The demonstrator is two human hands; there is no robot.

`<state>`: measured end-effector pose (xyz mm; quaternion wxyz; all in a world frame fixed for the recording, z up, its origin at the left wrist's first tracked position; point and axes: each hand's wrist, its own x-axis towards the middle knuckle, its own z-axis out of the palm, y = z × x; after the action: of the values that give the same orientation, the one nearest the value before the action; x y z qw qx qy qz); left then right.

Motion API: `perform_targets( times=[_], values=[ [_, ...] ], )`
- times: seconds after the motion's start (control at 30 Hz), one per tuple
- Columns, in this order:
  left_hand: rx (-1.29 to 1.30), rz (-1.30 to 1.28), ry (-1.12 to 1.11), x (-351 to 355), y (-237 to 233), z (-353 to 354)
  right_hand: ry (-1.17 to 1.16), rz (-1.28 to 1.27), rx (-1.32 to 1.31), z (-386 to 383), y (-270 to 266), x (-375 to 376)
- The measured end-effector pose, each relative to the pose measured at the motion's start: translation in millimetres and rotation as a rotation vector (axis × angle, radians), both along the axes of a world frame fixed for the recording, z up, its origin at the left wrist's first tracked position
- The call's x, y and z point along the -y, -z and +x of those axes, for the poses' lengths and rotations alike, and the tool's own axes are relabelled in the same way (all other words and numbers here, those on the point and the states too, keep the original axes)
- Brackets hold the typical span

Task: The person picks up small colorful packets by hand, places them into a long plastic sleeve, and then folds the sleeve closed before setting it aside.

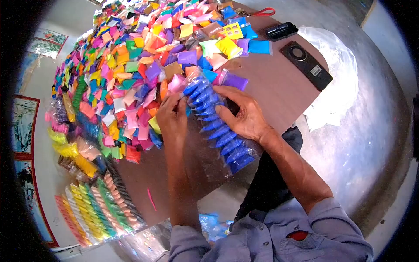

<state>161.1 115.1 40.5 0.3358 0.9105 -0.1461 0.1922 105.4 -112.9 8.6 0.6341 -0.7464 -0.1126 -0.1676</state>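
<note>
bag of blue packets: the clear bag of blue packets [216,120] slants between my two hands above the brown table [275,81], upper end toward the heap.
right hand: i have the right hand [245,115] closed on the bag's side, thumb and forefinger along its upper part, probably to steady the overlapping row.
left hand: the left hand [171,117] has its fingertips drawn close beside the upper end; from here i cannot tell whether they grip film or a packet.
loose heap: the multicoloured packets [131,83] spread just beyond the left hand, i judge for easy reach.
filled bags: the filled bags [94,212] lie side by side at lower left, apart from the heap, likely to keep colours distinct.
far right corner: a dark device [307,65] and a black case [281,31] sit well apart from both hands, presumably out of their way.
</note>
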Motion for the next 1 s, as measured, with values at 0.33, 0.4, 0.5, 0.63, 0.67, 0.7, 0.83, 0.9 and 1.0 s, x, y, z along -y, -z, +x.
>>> perform_targets(
  times=[0.33, 0.4, 0.5, 0.63, 0.67, 0.7, 0.83, 0.9, 1.0],
  values=[
    [0.231, 0.148, -0.047, 9.0, 7.0, -16.0, 0.022, 0.005, 0.026, 1.2, 4.9, -2.3],
    [0.047, -0.025, -0.153, 6.2, -11.3, -55.1, 0.024, 0.021, 0.023, 1.6, 7.6, -4.5],
    [-0.154, -0.054, -0.196, -7.3, -24.0, -118.8, 0.03, 0.021, 0.019, 0.1, 8.4, -4.0],
    [-0.237, 0.023, -0.111, 25.7, -33.3, -203.5, 0.043, 0.025, 0.014, 1.9, 12.7, -6.1],
    [-0.289, 0.022, -0.078, 33.9, -32.4, -215.5, 0.048, 0.023, -0.006, 0.4, 11.5, -5.9],
    [-0.278, 0.009, -0.082, 37.1, -27.6, -222.3, 0.042, 0.012, 0.006, -0.7, 9.8, -6.1],
    [-0.204, 0.156, 0.004, 28.5, -1.2, -235.5, 0.092, 0.029, -0.043, -11.2, 10.7, -4.5],
    [-0.147, 0.183, 0.051, 12.4, 3.8, -235.9, 0.114, -0.017, -0.029, -20.5, 11.0, -2.4],
    [-0.14, 0.185, 0.01, -11.6, 5.1, -245.4, 0.104, -0.03, -0.151, -56.5, 11.0, -5.1]
  ],
)
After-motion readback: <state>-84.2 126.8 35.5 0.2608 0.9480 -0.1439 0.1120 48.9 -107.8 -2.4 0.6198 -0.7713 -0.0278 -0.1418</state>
